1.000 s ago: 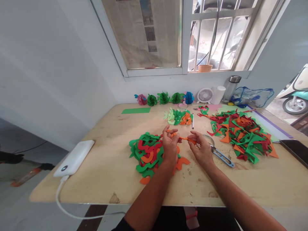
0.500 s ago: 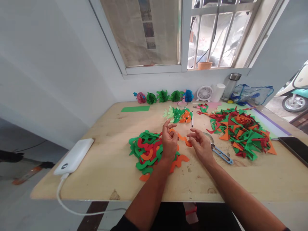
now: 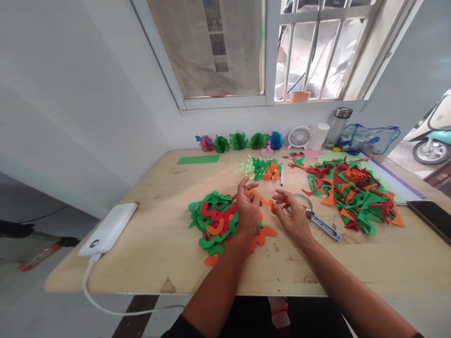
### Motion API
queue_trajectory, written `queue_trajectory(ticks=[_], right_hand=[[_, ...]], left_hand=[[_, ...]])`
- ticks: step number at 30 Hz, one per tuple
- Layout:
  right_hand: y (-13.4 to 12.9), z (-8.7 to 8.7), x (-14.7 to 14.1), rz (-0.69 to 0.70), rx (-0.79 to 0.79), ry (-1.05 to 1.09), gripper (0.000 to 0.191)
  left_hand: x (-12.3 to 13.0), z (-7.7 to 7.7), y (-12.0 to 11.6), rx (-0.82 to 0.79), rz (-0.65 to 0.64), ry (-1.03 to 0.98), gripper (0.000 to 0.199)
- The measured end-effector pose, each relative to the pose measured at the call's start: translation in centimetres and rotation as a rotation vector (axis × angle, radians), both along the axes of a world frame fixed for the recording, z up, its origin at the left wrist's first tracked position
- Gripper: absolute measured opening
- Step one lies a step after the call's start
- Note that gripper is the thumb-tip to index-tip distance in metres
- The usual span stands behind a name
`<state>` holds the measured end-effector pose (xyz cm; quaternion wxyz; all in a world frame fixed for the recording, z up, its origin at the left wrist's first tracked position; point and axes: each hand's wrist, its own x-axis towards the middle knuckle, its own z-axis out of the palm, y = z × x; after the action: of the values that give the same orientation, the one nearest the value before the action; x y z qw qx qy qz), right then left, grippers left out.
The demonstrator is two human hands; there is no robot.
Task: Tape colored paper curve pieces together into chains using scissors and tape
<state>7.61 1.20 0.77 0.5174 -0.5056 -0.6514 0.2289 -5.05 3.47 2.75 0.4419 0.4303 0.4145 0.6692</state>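
Observation:
A wavy orange paper strip (image 3: 266,202) stretches between my two hands, above the table. My left hand (image 3: 248,206) pinches its left end, over the right side of a pile of green, red and orange wavy paper pieces (image 3: 214,218). The strip's right end is between the thumb and fingers of my right hand (image 3: 291,213). Just right of that hand lie blue-handled snips (image 3: 324,225) and a clear round ring (image 3: 305,201). Behind the hands sit cut green and orange paper pieces (image 3: 260,168) and a pen (image 3: 281,174).
Paper scraps (image 3: 355,188) are heaped at the right, near a black phone (image 3: 431,218). A white power bank (image 3: 108,229) with a cable lies at the left. Along the wall stand paper figures (image 3: 238,140), a small fan (image 3: 299,137) and a bottle (image 3: 337,127). A green strip (image 3: 198,160) lies back left.
My right hand has moved slightly left, closer to my left hand, and the orange strip spans a shorter gap. More of the clear ring and snips shows. My left hand has hardly moved.

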Motion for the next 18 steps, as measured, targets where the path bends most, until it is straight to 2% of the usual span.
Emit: queue_trajectory(ticks=[6,18], right_hand=[[-0.35,-0.16,-0.33,-0.001,0.116,-0.192,0.041],[-0.61,-0.03,-0.61,-0.072,0.152,-0.27,0.039]], left_hand=[[0.01,0.18,-0.12,-0.061,0.028,-0.043,0.059],[0.4,-0.33,-0.04,-0.066,-0.015,-0.052,0.061]])
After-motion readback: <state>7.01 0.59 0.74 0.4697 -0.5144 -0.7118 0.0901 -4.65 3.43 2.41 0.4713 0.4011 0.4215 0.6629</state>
